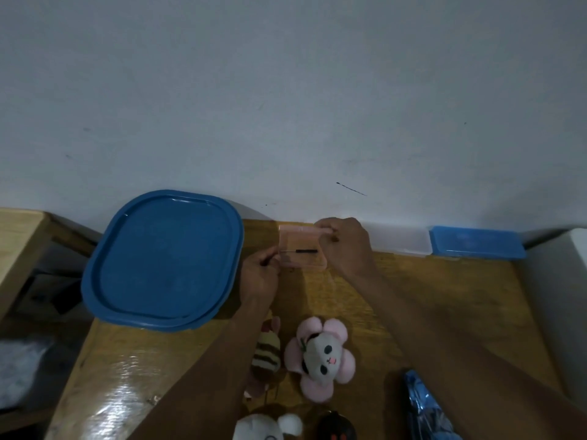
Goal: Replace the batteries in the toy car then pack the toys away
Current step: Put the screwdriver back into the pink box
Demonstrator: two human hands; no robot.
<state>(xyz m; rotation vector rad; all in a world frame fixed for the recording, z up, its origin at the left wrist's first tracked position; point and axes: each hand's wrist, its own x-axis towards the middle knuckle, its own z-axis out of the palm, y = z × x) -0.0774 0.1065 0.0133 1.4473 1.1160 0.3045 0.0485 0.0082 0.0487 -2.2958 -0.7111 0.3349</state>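
Now | left hand (259, 276), right hand (347, 246) pinch pink case (300, 258) | table (444, 296) far edge

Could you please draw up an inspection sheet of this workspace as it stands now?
Surface: glossy wooden table against a pale wall.
Job's things: pink clear box with a slim black tool showing in it; flower plush; striped plush; white plush; dark toy, cut off by the frame.
Clutter: large blue lid; blue foil packet; translucent box and blue box by the wall.
Grippers: left hand pinches the pink box's left edge; right hand grips its far right corner.
Cables: nothing seen.
Surroundings: wooden furniture at left.
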